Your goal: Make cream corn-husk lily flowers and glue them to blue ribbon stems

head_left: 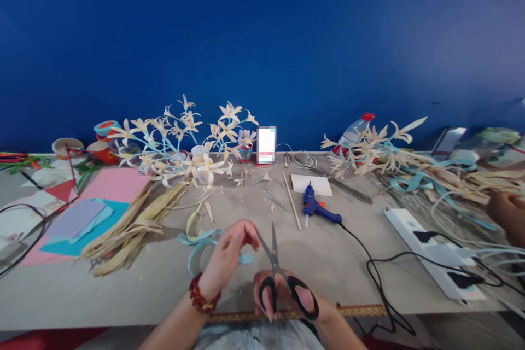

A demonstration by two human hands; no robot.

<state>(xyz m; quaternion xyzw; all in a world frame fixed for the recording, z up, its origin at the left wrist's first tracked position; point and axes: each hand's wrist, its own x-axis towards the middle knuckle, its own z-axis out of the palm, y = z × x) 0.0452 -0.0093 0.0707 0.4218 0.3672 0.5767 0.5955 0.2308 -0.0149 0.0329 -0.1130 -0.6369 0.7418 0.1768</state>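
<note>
My right hand (283,290) grips a pair of black-handled scissors (274,254), with thumb and fingers in the loops and the blades parted, pointing away from me. Beside the blades, my left hand (235,243) is closed, its fingers curled and pinched near one blade tip. Whatever it may hold is too small or hidden to make out. A red bead bracelet (204,294) circles the left wrist. Light blue ribbon (197,240) lies curled on the table behind the left hand. Dried husk strips (127,229) are spread further left.
A blue glue gun (318,206) lies near a thin stick (292,199); its cord runs toward a white power strip (430,257). Pale husk flowers (164,131) stand at the back left, others (377,147) at the right. Another person's hand (506,213) is at the far right.
</note>
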